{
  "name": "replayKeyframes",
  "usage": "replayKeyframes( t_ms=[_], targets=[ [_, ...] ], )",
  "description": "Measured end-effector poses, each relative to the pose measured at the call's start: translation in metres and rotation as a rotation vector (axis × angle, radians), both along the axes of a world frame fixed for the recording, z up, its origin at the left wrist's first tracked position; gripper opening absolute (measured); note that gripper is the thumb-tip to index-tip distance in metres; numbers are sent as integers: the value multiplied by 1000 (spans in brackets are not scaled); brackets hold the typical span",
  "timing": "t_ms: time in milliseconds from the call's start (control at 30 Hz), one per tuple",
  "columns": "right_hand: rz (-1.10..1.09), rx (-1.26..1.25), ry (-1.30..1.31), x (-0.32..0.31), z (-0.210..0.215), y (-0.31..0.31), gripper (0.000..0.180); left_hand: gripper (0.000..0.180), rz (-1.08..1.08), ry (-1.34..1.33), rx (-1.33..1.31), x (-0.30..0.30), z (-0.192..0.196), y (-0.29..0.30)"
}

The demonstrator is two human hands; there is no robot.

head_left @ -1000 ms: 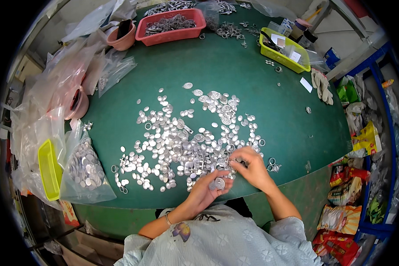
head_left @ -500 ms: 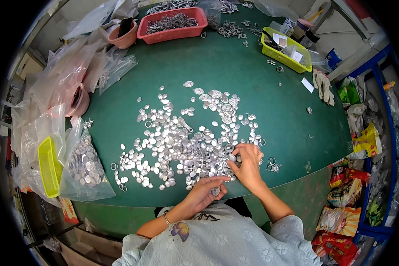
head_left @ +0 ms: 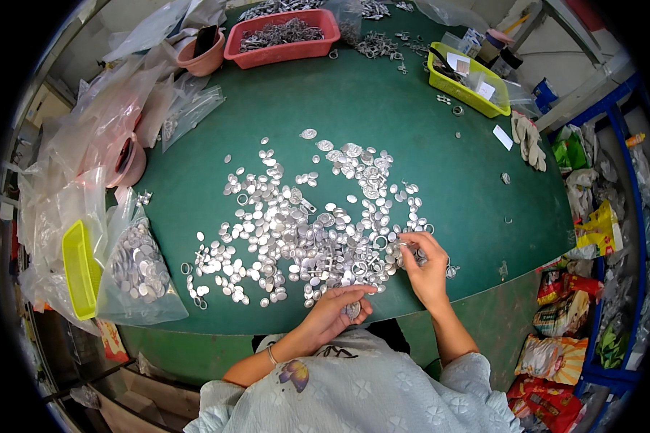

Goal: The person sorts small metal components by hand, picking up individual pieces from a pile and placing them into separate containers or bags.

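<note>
A broad scatter of silvery oval metal medals (head_left: 303, 231) lies on the green tabletop before me, with a few rings and larger ornate ovals mixed in. My left hand (head_left: 339, 309) is closed at the near edge of the table, and an ornate oval medal (head_left: 352, 310) shows in its curled fingers. At the right edge of the pile is my right hand (head_left: 427, 270), thumb and forefinger drawn close in a pinch. Whatever lies between those fingertips is too small to name. A metal ring (head_left: 380, 243) lies in the pile, left of that hand.
A clear bag of ovals (head_left: 139, 263) and a lime green basket (head_left: 81, 270) stand at left. Far back sits a red tray (head_left: 282, 37) of metal parts. At back right are a yellow-green basket (head_left: 469, 79) and white gloves (head_left: 529, 141). Blue shelving (head_left: 617, 238) borders the right.
My right hand has moved right, off the pile's middle to its right edge, uncovering rings and ovals there. My left hand stays put with the medal.
</note>
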State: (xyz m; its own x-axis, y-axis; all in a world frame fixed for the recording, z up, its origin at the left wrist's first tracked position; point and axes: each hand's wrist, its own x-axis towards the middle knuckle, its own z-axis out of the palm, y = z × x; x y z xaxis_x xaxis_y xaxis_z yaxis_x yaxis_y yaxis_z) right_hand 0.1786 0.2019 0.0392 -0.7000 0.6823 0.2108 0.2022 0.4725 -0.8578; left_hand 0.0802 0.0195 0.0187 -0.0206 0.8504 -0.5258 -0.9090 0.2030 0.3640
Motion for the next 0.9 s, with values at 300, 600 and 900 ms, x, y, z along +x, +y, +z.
replayKeyframes(
  t_ms=[300,600,900],
  targets=[
    [227,-155,-131,-8,12,0,22,33,20,-92,59,2,-4,2],
    [254,461,-226,-94,-30,78,46,36,-56,21,119,-2,19,30],
    [779,166,-358,-47,-2,56,33,32,304,-215,292,-39,-5,47]
  ],
)
